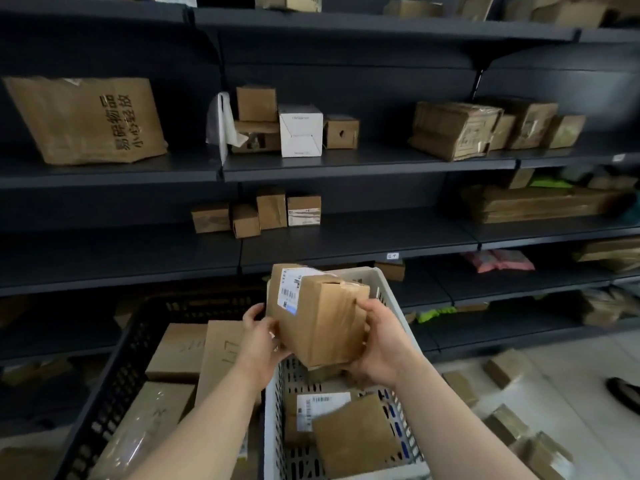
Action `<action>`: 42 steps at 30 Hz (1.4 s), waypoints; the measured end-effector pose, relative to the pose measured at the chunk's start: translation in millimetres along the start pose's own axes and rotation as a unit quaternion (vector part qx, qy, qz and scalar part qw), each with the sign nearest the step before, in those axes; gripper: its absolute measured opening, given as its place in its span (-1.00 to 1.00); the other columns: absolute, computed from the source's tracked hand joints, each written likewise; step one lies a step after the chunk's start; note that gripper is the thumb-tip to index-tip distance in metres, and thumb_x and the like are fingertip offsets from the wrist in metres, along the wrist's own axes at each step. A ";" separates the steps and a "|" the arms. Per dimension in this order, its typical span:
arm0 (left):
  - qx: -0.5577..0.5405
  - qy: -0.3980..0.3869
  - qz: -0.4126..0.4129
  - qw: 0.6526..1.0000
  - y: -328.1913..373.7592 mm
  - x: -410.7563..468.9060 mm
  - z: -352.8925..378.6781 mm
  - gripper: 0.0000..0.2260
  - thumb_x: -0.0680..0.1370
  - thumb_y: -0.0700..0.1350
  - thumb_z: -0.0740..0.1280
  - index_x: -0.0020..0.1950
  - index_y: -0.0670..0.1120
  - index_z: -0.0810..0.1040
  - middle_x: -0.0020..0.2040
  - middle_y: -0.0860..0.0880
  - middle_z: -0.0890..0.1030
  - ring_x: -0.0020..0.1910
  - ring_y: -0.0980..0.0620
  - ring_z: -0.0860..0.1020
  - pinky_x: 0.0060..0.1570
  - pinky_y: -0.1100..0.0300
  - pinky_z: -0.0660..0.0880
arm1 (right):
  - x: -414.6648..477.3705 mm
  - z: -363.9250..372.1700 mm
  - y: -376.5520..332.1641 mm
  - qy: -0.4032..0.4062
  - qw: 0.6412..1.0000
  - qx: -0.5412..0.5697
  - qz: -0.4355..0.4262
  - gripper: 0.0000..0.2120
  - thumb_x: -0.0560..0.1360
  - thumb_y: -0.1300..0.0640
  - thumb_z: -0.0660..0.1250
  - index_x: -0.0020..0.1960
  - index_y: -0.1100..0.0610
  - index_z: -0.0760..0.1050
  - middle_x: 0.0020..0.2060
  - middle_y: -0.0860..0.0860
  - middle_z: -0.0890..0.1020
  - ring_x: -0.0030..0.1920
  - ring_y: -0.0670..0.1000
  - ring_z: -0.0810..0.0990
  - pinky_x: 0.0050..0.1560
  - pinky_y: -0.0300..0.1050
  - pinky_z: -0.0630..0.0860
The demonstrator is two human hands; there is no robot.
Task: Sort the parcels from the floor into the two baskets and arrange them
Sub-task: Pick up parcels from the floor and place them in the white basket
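White basket (391,299), near: labelled parcels inside. Above it, taped parcel (320,317) gripped by left hand (259,341) and right hand (381,344). Step: placing. Next, likely: lower it flat beside those. Black basket (114,375) alongside; shelves (346,164) beyond.

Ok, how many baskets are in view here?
2. A black basket at lower left, holding large boxes; a white basket right beside it, below the held parcel. Others may lie outside the view.

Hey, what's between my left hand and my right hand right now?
A taped brown cardboard parcel with a shipping label. The left hand and right hand grip it from either side above the white basket, in the head view.
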State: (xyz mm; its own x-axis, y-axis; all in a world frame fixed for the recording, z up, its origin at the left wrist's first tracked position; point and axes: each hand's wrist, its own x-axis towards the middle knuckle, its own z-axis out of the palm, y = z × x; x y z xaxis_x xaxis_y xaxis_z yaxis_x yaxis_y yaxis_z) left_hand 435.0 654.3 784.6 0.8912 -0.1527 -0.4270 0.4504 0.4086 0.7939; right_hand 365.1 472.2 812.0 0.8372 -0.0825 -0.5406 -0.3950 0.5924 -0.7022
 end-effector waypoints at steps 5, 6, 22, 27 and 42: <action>0.032 -0.110 -0.058 0.992 5.4 -15.2 7.3 -0.44 0.56 0.34 0.06 0.11 -0.06 0.62 0.07 -0.18 0.63 0.06 -0.17 0.59 0.00 -0.10 0.53 | -15.6 -3.9 5.4 0.008 0.990 -0.064 -0.129 -0.66 0.53 -0.13 0.23 0.05 0.08 0.62 0.08 0.10 0.65 0.12 0.13 0.58 0.17 0.12 0.47; 0.040 -0.135 -0.072 0.987 5.7 -18.1 10.6 -0.34 0.51 0.42 0.03 0.10 -0.05 0.67 0.05 -0.21 0.66 0.07 -0.21 0.60 0.08 -0.14 0.52 | -15.7 -3.9 7.6 0.010 0.986 -0.089 -0.143 -0.68 0.52 -0.12 0.24 0.02 0.08 0.63 0.10 0.09 0.66 0.15 0.14 0.58 0.17 0.11 0.47; 0.116 -0.142 -0.097 0.978 -16.8 5.7 44.6 -0.64 0.54 -0.02 0.05 0.12 -0.14 0.54 -0.19 -0.14 0.58 -0.19 -0.10 0.52 -0.13 0.08 0.44 | 8.0 -46.9 -10.6 0.048 0.975 -0.195 -0.096 -0.71 0.61 -0.05 0.21 0.24 -0.01 0.57 0.12 -0.01 0.65 0.21 0.06 0.56 0.30 0.12 0.42; 0.209 -0.085 -0.116 0.967 -38.5 12.6 70.2 -0.77 0.56 -0.04 0.11 0.06 -0.10 0.49 -0.32 -0.05 0.48 -0.37 0.01 0.39 -0.29 0.15 0.35 | 29.7 -76.7 -8.6 0.067 0.979 -0.190 -0.006 -0.72 0.65 0.00 0.12 0.18 0.09 0.53 0.04 0.08 0.69 0.10 0.10 0.63 0.21 0.13 0.50; 0.263 0.051 -0.157 0.951 -114.3 17.6 83.3 -0.74 0.64 -0.06 0.16 -0.19 -0.06 0.51 -0.36 0.04 0.64 -0.38 0.13 0.57 -0.44 0.35 0.47 | 97.7 -137.3 20.8 0.070 0.913 -0.401 0.040 -0.71 0.50 0.08 0.28 0.21 0.06 0.55 0.03 -0.02 0.67 0.07 0.05 0.61 0.09 0.00 0.56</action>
State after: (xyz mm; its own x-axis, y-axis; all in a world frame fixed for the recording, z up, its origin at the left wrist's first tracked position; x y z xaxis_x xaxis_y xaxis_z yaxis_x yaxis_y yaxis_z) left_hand 403.7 530.0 722.4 0.7110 -0.0935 -0.6970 0.6814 -0.1536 0.7156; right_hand 386.8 366.4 680.9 0.7591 -0.1990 -0.6198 -0.6496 -0.1714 -0.7407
